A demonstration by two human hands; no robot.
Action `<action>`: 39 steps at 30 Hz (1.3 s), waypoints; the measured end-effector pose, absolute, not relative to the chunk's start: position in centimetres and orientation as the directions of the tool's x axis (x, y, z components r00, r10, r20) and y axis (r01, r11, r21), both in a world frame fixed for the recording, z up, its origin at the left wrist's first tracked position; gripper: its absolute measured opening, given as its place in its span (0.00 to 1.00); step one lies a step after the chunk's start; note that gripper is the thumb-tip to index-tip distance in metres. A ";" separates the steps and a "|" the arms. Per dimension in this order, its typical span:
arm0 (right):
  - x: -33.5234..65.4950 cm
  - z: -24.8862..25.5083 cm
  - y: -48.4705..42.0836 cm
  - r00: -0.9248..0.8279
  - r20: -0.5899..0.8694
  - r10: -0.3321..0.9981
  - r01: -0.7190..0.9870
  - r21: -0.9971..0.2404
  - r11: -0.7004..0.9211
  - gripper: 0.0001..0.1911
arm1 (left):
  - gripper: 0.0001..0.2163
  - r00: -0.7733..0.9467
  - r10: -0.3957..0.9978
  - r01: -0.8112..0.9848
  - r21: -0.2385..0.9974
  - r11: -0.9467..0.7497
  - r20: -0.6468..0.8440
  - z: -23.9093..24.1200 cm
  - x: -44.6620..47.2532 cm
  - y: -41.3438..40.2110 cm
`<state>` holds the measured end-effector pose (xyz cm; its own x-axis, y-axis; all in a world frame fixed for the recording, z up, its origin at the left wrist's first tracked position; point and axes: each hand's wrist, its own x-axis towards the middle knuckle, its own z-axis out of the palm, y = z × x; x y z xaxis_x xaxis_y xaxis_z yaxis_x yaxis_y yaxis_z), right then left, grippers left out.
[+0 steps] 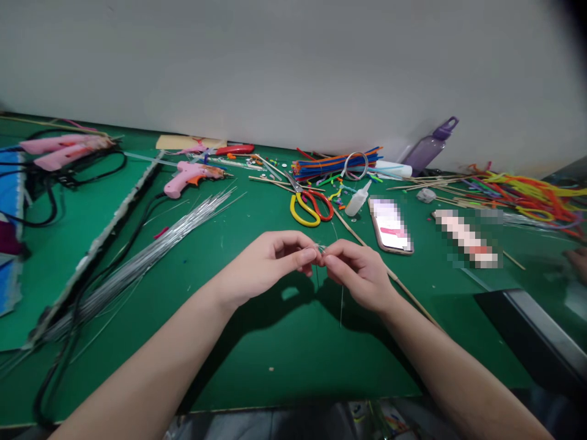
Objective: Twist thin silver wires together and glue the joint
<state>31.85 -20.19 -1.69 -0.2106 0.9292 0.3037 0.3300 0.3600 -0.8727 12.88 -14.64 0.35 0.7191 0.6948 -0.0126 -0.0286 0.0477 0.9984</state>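
My left hand (270,260) and my right hand (355,269) meet above the middle of the green table (257,342), fingertips pinched together on a thin silver wire (342,302). The wire is bent between the two pinches and its loose end hangs down below my right hand. Both hands are closed on it. A long thin wooden stick (408,293) runs under my right wrist.
A bundle of silver wires (151,250) lies left. Behind the hands are a pink glue gun (188,177), yellow and red scissors (309,205), a small glue bottle (358,200), a phone (391,225), pipe cleaners (334,164) and a purple bottle (428,146). Black cables lie far left.
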 end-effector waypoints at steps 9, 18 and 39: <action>32.7 -1.1 -19.3 -0.068 0.509 0.858 0.420 -0.766 0.487 0.09 | 0.09 0.796 0.604 0.049 0.999 -0.006 -0.035 0.8 12.5 -14.6; 32.5 -1.4 -19.1 -0.250 0.444 0.861 0.387 -0.769 0.509 0.06 | 0.09 0.853 0.519 0.066 0.998 -0.015 -0.049 0.6 12.4 -14.6; 31.7 -2.0 -19.9 -0.057 0.622 0.781 0.362 -0.716 0.597 0.09 | 0.06 0.825 0.563 -0.131 0.956 0.264 -0.042 0.2 13.2 -15.3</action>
